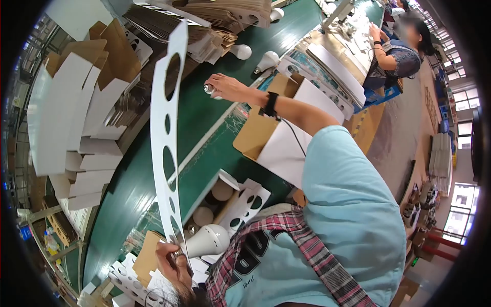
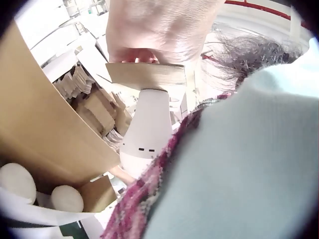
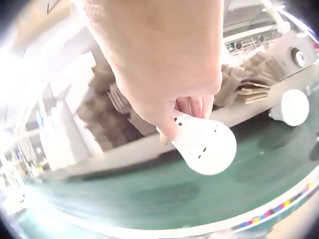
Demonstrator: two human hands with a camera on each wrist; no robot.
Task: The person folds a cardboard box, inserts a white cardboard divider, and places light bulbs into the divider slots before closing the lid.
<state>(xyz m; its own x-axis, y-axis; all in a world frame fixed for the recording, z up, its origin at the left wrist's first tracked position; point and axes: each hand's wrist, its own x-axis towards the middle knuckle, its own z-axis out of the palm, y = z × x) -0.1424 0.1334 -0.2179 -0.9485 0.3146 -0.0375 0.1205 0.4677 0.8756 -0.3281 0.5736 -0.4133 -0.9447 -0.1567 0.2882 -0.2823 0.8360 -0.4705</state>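
Observation:
In the head view, my left hand [image 1: 174, 266] grips the lower end of a long white cardboard insert [image 1: 158, 112] with round holes. A white light bulb [image 1: 212, 239] sits against that end, its base at my fingers and its dome toward my body. The left wrist view shows this bulb's body beside the bent brown side of the cardboard, which hides most of my fingers. Across the green belt, my right hand [image 1: 230, 88] pinches another light bulb [image 3: 209, 149] by its narrow part. Its dome points away from my palm in the right wrist view.
An open box with several bulbs [image 1: 222, 190] stands close to my body. Loose bulbs [image 1: 267, 61] lie on the green conveyor belt [image 1: 138, 174]. Stacked cardboard inserts [image 1: 204, 46] and white cartons [image 1: 66, 112] line the far side. Another person [image 1: 399, 56] works at the upper right.

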